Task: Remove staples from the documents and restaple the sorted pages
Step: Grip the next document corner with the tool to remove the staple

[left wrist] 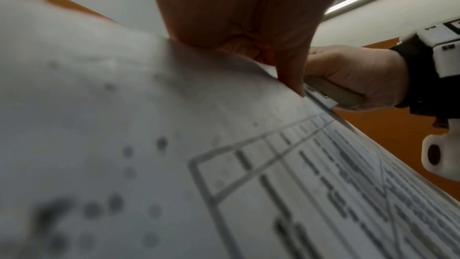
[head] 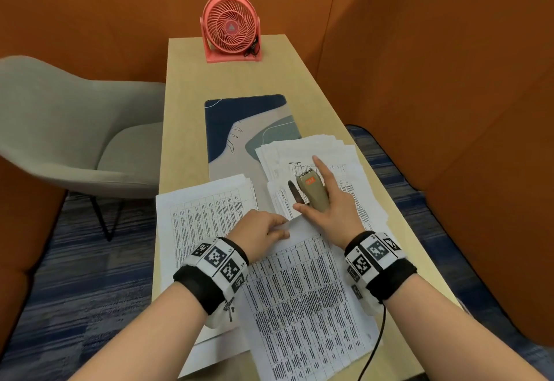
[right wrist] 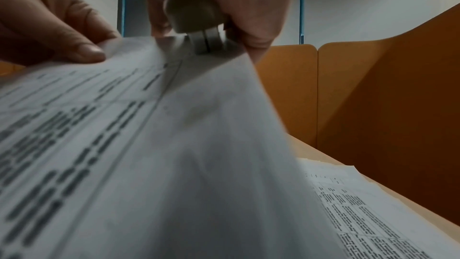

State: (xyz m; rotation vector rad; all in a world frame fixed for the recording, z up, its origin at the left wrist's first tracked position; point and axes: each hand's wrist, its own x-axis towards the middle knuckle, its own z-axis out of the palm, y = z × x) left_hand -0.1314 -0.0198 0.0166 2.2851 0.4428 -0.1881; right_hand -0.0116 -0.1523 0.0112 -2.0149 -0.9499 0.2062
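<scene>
A printed document [head: 299, 290] lies in front of me on the wooden table [head: 186, 111]. My left hand [head: 269, 226] pinches its far corner, and the left wrist view shows the fingers [left wrist: 236, 17] on the raised sheet [left wrist: 174, 125]. My right hand [head: 332, 201] grips a beige stapler [head: 311, 192] with an orange label, index finger stretched out straight. The stapler's near end meets that same corner, seen close in the right wrist view as the stapler [right wrist: 196, 17] touching the paper [right wrist: 174, 145]. No staple is visible.
Another stack of pages [head: 204, 212] lies to the left, and a fanned pile [head: 314, 150] lies beyond the stapler. A slim dark object [head: 293, 190] sits beside the stapler. Farther back are a patterned desk mat [head: 239, 117] and a pink fan [head: 230, 27]. A grey chair [head: 60, 129] stands left.
</scene>
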